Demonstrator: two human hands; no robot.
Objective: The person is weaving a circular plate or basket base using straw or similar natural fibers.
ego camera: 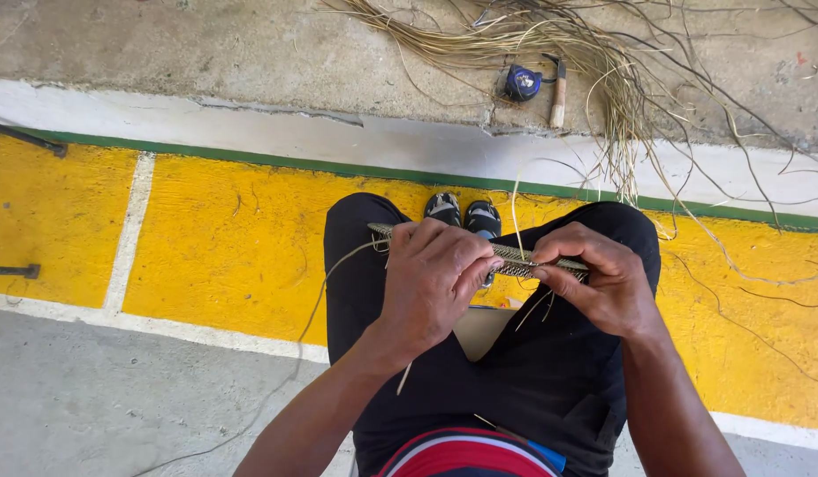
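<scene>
A narrow woven strip [519, 260] of pale fibre lies across my knees, seen edge-on. My left hand [433, 278] is closed around its left and middle part, fingers curled over the top. My right hand [599, 278] pinches the strip's right part between thumb and fingers. Loose fibre strands [534, 309] hang down from the strip between my hands, and one long strand [316, 300] trails off to the left. I sit in black trousers, with my sandalled feet [464, 215] below on yellow painted concrete.
A heap of dry fibre strands [594, 71] lies on the grey concrete ahead. Beside it rest a small blue tape measure [521, 82] and a wooden-handled knife [558, 93]. A yellow painted band [205, 238] with white and green edges runs across.
</scene>
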